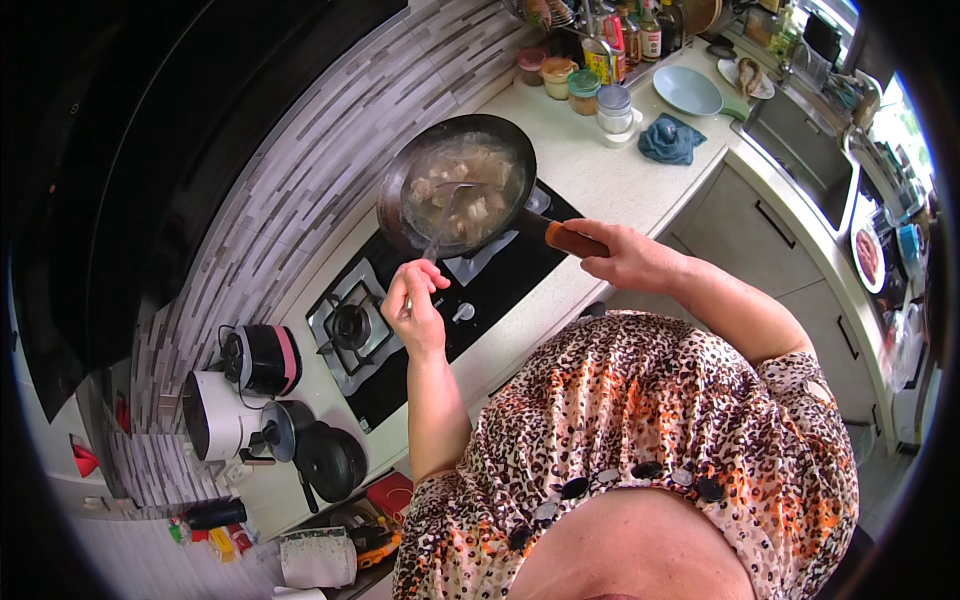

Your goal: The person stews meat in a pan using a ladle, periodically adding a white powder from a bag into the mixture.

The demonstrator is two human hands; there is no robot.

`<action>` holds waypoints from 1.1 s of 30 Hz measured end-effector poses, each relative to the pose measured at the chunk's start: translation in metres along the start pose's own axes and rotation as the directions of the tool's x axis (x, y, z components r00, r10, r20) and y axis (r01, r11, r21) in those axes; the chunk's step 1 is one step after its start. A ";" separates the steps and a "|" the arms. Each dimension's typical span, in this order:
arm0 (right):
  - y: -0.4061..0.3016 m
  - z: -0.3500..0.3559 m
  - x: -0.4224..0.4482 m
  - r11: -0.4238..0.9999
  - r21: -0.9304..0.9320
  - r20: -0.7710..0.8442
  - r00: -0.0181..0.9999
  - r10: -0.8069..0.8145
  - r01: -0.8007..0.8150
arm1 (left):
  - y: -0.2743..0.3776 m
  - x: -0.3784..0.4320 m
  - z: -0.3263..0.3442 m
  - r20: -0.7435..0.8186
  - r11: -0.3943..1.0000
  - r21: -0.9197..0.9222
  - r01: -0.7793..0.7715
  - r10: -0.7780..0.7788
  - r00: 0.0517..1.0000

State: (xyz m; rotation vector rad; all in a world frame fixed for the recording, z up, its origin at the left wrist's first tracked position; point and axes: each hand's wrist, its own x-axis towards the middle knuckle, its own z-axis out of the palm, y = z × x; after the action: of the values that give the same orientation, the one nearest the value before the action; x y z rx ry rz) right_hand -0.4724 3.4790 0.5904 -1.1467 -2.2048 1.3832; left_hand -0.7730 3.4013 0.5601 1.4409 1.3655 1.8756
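Observation:
A dark wok (389, 202) sits over the right-hand side of the black glass gas hob (510, 270). Cloudy liquid with pale pieces of food (476, 210), perhaps meat, fills its bottom. My right hand (626, 255) grips the wok's wooden handle (574, 238). The fingers of my left hand (416, 304) are closed around a long-handled metal cooking utensil (437, 238). Its head dips into the liquid, so I cannot tell if it is a spatula or a ladle. To the left, the other burner (350, 326) has nothing on its pan support.
Lidded jars (583, 91), bottles (649, 34), a pale blue pan (688, 90) and a blue cloth (671, 140) stand right of the hob. Farther right is the sink (806, 150). Leftward are small appliances (225, 415) and a lidded black pan (326, 459). A range hood (150, 150) hangs above.

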 end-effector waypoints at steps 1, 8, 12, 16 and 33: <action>0.001 0.002 0.001 1.000 0.008 -0.010 1.000 -0.014 0.014 | 0.003 0.002 0.000 0.001 1.000 -0.001 0.001 -0.001 1.000; 0.000 0.001 0.001 1.000 0.018 -0.017 1.000 -0.023 0.023 | 0.000 0.019 0.022 0.078 0.993 0.068 -0.100 0.095 0.992; 0.005 0.005 0.005 1.000 0.000 0.013 1.000 -0.013 0.013 | -0.028 0.020 0.027 0.080 0.989 0.100 -0.109 0.101 0.992; 0.010 0.008 0.005 0.999 0.003 -0.005 0.999 -0.050 0.050 | -0.035 0.016 0.025 0.010 1.000 0.024 -0.004 0.004 1.000; 0.018 0.008 -0.006 0.997 -0.013 0.003 0.997 -0.073 0.073 | 0.043 -0.009 -0.019 0.077 1.000 -0.001 0.003 -0.003 0.997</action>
State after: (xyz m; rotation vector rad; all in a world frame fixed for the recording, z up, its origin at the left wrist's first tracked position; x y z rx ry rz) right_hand -0.4650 3.4731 0.5724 -1.0582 -2.2370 1.3439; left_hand -0.7763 3.3670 0.5934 1.4931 1.3299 1.7993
